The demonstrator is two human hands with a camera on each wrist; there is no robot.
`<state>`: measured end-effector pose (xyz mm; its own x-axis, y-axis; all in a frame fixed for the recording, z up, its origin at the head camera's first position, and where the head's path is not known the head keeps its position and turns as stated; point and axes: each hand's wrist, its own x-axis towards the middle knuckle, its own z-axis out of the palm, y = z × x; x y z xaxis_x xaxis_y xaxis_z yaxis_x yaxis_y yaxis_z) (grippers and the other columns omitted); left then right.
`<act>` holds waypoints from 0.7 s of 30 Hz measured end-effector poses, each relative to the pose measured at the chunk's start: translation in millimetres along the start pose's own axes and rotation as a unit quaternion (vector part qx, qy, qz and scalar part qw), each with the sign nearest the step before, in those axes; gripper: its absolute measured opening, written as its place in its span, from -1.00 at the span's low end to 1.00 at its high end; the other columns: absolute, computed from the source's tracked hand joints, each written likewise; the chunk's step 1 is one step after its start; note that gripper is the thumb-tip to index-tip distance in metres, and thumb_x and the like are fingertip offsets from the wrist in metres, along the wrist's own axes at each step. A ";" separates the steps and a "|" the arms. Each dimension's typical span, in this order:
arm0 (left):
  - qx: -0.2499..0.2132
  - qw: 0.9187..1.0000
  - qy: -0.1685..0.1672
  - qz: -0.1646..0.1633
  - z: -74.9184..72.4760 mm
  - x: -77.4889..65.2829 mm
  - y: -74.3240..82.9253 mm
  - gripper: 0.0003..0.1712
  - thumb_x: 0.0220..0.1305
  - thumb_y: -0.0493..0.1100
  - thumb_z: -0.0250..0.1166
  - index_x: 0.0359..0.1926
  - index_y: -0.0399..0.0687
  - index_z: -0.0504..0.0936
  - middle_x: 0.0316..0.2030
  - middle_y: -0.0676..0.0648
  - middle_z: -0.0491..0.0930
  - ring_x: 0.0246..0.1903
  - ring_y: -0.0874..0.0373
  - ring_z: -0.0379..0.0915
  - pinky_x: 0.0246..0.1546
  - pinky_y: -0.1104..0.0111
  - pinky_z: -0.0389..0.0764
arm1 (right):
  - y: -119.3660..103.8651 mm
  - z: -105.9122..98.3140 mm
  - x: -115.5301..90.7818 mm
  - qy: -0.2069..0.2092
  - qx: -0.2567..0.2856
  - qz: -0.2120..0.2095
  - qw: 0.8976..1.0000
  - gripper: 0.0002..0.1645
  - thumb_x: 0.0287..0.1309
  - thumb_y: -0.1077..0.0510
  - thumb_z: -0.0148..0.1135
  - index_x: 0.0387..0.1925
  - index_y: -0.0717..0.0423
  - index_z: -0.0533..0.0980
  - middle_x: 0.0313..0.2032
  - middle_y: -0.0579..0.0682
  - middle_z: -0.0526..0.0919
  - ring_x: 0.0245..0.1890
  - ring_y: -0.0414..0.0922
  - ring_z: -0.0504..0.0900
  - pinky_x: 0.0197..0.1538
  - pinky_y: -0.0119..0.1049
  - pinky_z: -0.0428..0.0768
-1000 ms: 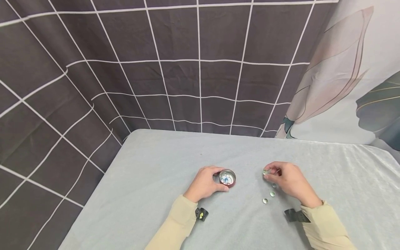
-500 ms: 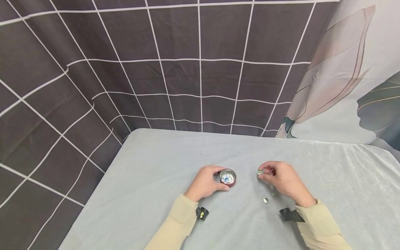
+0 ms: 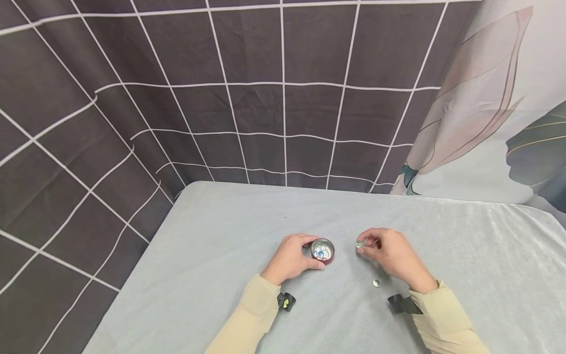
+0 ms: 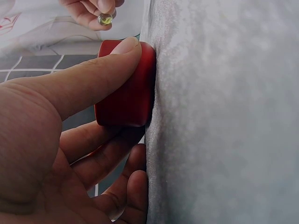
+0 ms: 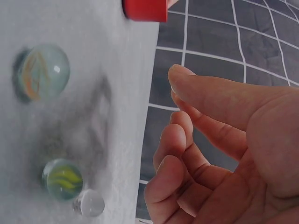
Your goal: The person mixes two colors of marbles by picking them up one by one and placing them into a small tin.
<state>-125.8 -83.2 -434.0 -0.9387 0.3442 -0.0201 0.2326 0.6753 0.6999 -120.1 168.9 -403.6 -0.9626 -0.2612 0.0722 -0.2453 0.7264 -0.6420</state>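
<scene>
My left hand [image 3: 288, 258] grips a small round red tin [image 4: 124, 95], which stands on the cloth with its top open. Several marbles [image 3: 320, 252], one of them bluish, show inside it. To the tin's right, my right hand [image 3: 395, 253] pinches a glass marble [image 4: 105, 19] between thumb and fingertips, just above the cloth. In the right wrist view that marble is hidden by the thumb. Loose on the cloth near the right hand lie an orange-swirled marble [image 5: 45, 72], a yellow-swirled marble [image 5: 63, 179] and a clear marble [image 5: 89, 203].
A pale grey-blue cloth [image 3: 212, 246] covers the table. Behind and to the left hangs a dark curtain [image 3: 247, 108] with a white grid. A light curtain [image 3: 477, 147] with a leaf pattern hangs at the back right. Each wrist wears a black strap.
My right hand has moved left toward the tin with the pinched marble, away from the loose ones. The left hand and the tin have stayed in place.
</scene>
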 end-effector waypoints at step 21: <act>-0.003 1.000 0.009 0.011 1.9 1.2 -2.1 -0.34 -0.10 -0.05 0.66 0.12 0.00 0.71 0.06 0.03 0.68 0.14 0.05 0.52 0.25 0.22 0.46 | -13.8 13.8 3.7 -0.018 0.007 -0.018 1.000 -0.87 0.07 0.24 0.47 -0.30 0.05 0.68 -0.51 -0.21 0.55 -0.50 -0.27 0.44 -0.41 -0.36 0.45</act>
<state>-126.9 -83.0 -436.9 -0.9380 0.3465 0.0086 0.2519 0.6643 0.7037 -118.7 149.1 -405.0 -0.9484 -0.3099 0.0679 -0.2776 0.7072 -0.6502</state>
